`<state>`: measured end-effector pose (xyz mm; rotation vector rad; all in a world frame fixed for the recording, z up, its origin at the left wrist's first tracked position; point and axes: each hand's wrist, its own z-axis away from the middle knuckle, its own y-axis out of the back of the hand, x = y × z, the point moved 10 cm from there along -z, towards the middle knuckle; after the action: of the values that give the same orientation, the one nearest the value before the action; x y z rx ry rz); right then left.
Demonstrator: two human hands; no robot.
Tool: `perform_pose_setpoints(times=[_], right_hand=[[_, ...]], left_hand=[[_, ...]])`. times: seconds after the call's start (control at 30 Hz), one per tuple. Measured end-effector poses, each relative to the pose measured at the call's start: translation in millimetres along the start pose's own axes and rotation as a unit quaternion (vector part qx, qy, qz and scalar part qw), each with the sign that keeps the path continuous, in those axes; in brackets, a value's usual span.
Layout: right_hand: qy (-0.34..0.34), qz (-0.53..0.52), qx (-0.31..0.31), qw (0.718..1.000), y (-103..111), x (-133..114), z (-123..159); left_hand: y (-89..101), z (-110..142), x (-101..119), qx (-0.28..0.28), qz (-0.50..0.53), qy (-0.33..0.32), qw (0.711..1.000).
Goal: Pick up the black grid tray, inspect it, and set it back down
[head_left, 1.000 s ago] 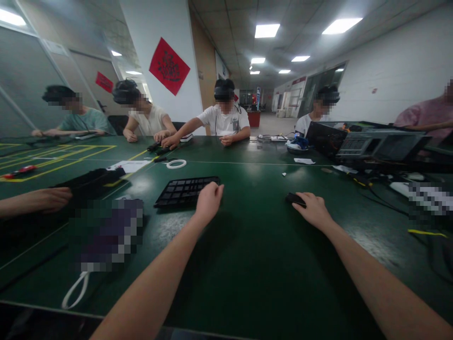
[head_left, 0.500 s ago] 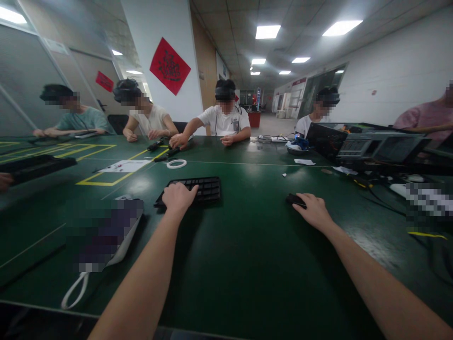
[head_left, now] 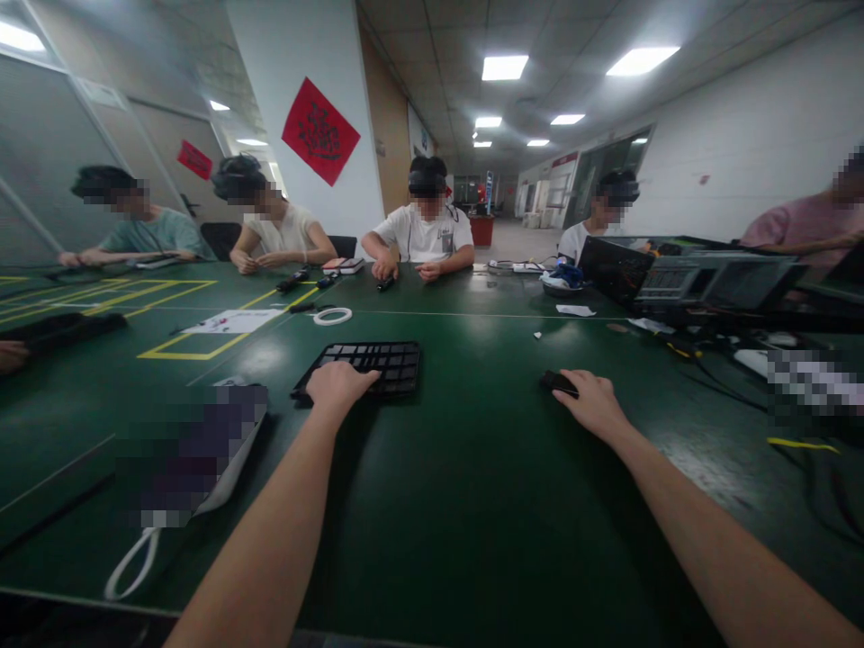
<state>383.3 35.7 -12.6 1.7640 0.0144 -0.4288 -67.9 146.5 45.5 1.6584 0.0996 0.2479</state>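
1. The left hand (head_left: 339,385) was laid flat on the near edge of a black grid tray (head_left: 395,369), fingers pressed loosely together, no pinch seen.
2. The right hand (head_left: 594,402) was draped over a small black object (head_left: 557,382), probably a mouse, tbh. Whether it was gripped couldn't be told.
3. Both items were set on the green workbench (head_left: 472,522), apparently placed within easy reach of each hand.
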Motion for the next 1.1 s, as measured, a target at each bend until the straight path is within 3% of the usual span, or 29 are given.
perform_pose_setpoints(times=[0.17, 0.27, 0.33, 0.4, 0.47, 0.5, 0.57, 0.67, 0.9, 1.1], right_hand=[[-0.004, -0.136, 0.009, 0.991, 17, -25, 10], [-0.012, -0.289, -0.053, 0.956, 16, -56, 26], [-0.001, -0.374, -0.11, 0.921, 10, -80, 41], [0.024, -0.434, -0.155, 0.887, 6, -103, 55], [0.038, -0.473, -0.181, 0.861, 4, -117, 66], [0.041, -0.489, -0.186, 0.851, 4, -121, 69], [0.044, -0.513, -0.185, 0.837, 5, -125, 73], [0.058, -0.534, -0.172, 0.825, 11, -131, 74], [0.088, -0.551, -0.163, 0.813, 13, -142, 77], [0.029, -0.629, -0.143, 0.764, 2, -130, 77]], left_hand=[[19.3, 15, 27, 0.026, 0.065, -0.046, 0.997], [23.6, 33, 57, -0.003, 0.222, -0.103, 0.97], [17.2, 51, 78, -0.054, 0.385, -0.133, 0.912], [10.7, 69, 96, -0.094, 0.532, -0.151, 0.828], [6.3, 86, 110, -0.118, 0.612, -0.168, 0.763], [4.4, 94, 117, -0.13, 0.626, -0.176, 0.748], [-0.4, 107, 128, -0.165, 0.614, -0.187, 0.749], [-2.5, 121, 139, -0.192, 0.565, -0.203, 0.776], [5.8, 129, 145, -0.119, 0.481, -0.279, 0.823], [5.6, 140, 153, -0.091, 0.346, -0.374, 0.856]])
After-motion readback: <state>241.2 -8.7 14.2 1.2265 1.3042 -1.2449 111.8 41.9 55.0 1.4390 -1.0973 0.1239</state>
